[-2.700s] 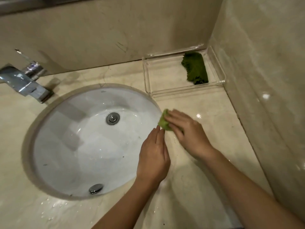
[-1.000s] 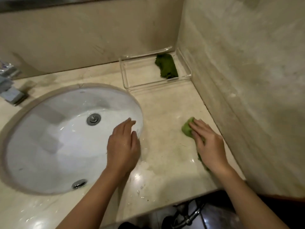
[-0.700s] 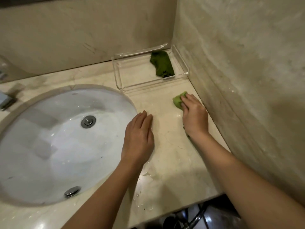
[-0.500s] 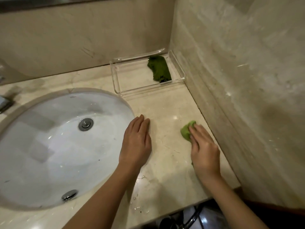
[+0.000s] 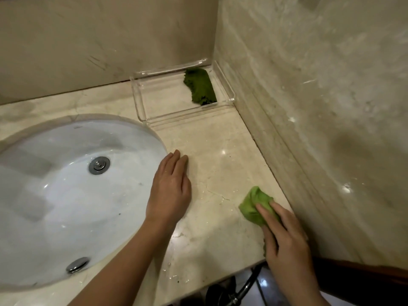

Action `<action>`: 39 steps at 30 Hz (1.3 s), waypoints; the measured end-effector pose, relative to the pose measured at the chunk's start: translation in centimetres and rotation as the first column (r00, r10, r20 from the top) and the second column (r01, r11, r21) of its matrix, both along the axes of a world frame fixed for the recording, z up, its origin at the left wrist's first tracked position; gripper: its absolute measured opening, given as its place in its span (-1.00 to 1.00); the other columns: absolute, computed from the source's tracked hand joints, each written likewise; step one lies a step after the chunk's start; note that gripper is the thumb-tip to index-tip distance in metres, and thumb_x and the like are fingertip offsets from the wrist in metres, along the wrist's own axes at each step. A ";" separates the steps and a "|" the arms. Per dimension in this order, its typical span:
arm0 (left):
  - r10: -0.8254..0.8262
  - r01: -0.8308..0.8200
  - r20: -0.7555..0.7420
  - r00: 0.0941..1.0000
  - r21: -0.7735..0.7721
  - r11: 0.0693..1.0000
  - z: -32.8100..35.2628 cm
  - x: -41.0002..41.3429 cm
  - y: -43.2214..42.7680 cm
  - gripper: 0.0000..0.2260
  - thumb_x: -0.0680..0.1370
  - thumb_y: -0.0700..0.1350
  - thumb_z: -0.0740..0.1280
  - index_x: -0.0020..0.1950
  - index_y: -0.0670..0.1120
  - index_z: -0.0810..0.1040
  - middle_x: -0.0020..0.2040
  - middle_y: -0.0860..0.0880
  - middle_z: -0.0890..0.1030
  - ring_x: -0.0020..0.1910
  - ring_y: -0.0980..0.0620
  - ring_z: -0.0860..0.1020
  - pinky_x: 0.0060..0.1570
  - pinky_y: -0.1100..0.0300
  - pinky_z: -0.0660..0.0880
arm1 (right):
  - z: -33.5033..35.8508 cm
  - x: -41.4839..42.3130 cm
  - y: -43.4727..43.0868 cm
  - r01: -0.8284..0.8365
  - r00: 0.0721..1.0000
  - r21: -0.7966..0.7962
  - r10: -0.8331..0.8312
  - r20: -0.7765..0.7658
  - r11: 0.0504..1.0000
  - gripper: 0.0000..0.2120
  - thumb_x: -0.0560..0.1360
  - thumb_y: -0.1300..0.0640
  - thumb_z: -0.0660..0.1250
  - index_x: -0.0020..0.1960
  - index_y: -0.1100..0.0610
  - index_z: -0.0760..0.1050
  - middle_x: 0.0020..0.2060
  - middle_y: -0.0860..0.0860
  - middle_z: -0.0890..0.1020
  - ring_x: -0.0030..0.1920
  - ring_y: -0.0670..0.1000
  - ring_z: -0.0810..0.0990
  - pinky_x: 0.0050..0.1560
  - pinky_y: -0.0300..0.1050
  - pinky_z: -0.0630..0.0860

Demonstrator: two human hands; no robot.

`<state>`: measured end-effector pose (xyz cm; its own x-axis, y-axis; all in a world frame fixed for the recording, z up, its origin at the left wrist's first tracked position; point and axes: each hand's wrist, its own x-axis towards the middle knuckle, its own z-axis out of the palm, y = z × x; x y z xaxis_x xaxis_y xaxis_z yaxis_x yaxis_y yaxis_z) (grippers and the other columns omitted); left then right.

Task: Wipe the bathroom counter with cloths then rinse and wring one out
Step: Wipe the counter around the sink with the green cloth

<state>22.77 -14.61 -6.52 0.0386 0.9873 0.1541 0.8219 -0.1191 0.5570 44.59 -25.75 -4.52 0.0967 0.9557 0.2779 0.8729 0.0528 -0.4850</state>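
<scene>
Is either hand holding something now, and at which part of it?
The right hand presses the light green cloth onto the counter, fingers flat over its near half; the far half sticks out. The left hand holds nothing.

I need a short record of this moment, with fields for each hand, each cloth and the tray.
left hand: flat on the counter beside the sink, holding nothing
right hand: presses the light green cloth onto the counter, near the side wall
dark green cloth: lies inside the clear tray
clear tray: in the back corner of the counter
</scene>
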 end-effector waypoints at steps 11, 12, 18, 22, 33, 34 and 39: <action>0.007 -0.007 0.016 1.000 -0.004 1.000 0.0 0.3 -0.2 -0.57 0.56 -0.13 0.08 0.42 -0.13 0.37 0.46 -0.07 0.33 0.47 0.04 0.17 0.43 0.18 0.08 | -1.0 -3.5 9.0 0.210 0.978 0.104 -0.207 -0.037 0.972 -0.59 0.26 0.55 0.42 0.04 0.25 0.62 0.13 0.21 0.59 0.11 0.18 0.59 0.06 -0.09 0.50; 0.008 -0.008 0.013 1.000 -0.005 1.000 0.0 0.3 -0.3 -0.57 0.56 -0.13 0.09 0.42 -0.13 0.37 0.45 -0.07 0.33 0.47 0.04 0.18 0.43 0.18 0.09 | -1.1 -4.0 11.3 0.222 0.975 0.092 -0.217 -0.055 0.971 -0.61 0.28 0.54 0.40 0.05 0.24 0.62 0.14 0.21 0.58 0.12 0.18 0.58 0.06 -0.02 0.51; -0.004 0.005 0.024 1.000 -0.011 1.000 0.4 0.1 -0.2 -0.55 0.56 -0.07 0.03 0.42 -0.12 0.36 0.44 -0.07 0.35 0.45 0.04 0.20 0.45 0.12 0.15 | -0.9 -5.4 21.6 0.194 0.980 -0.014 -0.194 -0.050 0.981 -0.65 0.47 0.41 0.24 0.19 0.17 0.55 0.29 0.14 0.48 0.27 0.10 0.47 0.26 -0.12 0.35; 0.076 -0.069 0.132 0.988 -0.054 0.996 0.9 0.3 -0.1 -0.56 0.57 -0.13 0.12 0.46 -0.11 0.25 0.51 -0.04 0.21 0.47 0.08 0.14 0.45 0.11 0.15 | -0.6 -6.1 23.3 0.145 0.986 -0.002 -0.145 -0.076 0.989 -0.66 0.46 0.40 0.24 0.16 0.16 0.57 0.25 0.11 0.52 0.20 0.12 0.52 0.18 -0.14 0.40; 0.154 -0.134 0.190 0.970 -0.114 0.984 1.0 -0.1 -0.4 -0.51 0.56 -0.07 0.20 0.48 -0.06 0.20 0.52 0.04 0.15 0.46 0.17 0.09 0.40 0.30 0.07 | -1.0 -6.0 18.5 -0.101 0.982 0.027 0.104 -0.156 0.994 -0.60 0.40 0.42 0.32 0.16 0.11 0.58 0.22 0.09 0.55 0.22 0.09 0.51 0.29 -0.13 0.35; 0.171 -0.143 0.243 0.955 -0.131 0.981 1.2 -0.2 -0.5 -0.51 0.56 -0.07 0.21 0.48 -0.03 0.19 0.51 0.08 0.15 0.45 0.20 0.09 0.38 0.33 0.07 | -0.9 -5.6 19.1 -0.037 0.988 0.026 0.040 -0.152 0.999 -0.61 0.41 0.42 0.32 0.16 0.12 0.58 0.23 0.08 0.55 0.20 0.10 0.53 0.28 -0.13 0.35; 0.426 -0.333 0.509 0.748 -0.267 0.904 1.7 -1.5 0.0 -0.60 0.57 -0.15 0.20 0.41 0.01 0.30 0.41 0.11 0.32 0.37 0.22 0.25 0.34 0.27 0.21 | -0.3 -9.9 21.7 -0.097 0.971 -0.037 0.087 -0.221 0.995 -0.63 0.43 0.39 0.28 0.16 0.10 0.58 0.27 0.06 0.51 0.23 0.05 0.50 0.27 -0.28 0.27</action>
<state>21.31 -14.63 -4.85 -0.3886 0.9138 -0.1182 0.3347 0.2595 0.9059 34.66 -4.09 -4.87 0.0610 0.9749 0.2141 0.7379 0.1004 -0.6674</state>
